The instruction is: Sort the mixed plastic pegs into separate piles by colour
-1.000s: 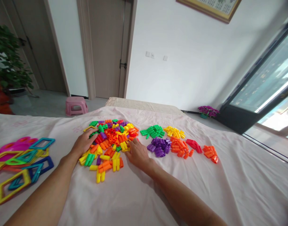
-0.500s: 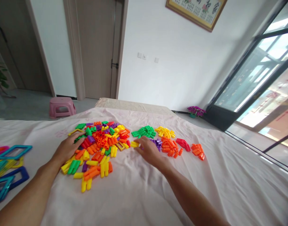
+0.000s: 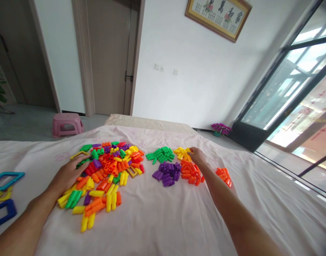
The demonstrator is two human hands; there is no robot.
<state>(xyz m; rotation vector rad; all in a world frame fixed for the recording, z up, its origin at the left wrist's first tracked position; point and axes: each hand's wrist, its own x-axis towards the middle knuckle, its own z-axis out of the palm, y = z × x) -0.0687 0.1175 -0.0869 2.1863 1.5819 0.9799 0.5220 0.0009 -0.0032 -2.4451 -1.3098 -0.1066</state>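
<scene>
My left hand [image 3: 66,175] rests on the left edge of a big mixed pile of plastic building blocks [image 3: 109,163], fingers stretched out over green and red pieces. These blocks are short joined tubes in orange, yellow, green, purple and red. At the right, my right hand [image 3: 198,156] has its fingertips closed on a yellow block [image 3: 189,150] at the edge of the yellow heap [image 3: 181,153]. Close by lie a green heap [image 3: 163,154], a purple heap [image 3: 167,173] and an orange heap [image 3: 191,173]. My right forearm covers the place where red blocks lay.
A smaller orange group [image 3: 223,176] lies right of my forearm. Flat frame-shaped pieces [image 3: 5,209] in blue, teal and yellow sit at the left edge. A pale cloth [image 3: 141,227] covers the table. Beyond it are a pink stool [image 3: 67,124] and purple flowers [image 3: 221,128].
My right hand has moved right with a yellow block, from beside the purple heap to the yellow heap. My left hand stays at the mixed pile. The view has shifted slightly.
</scene>
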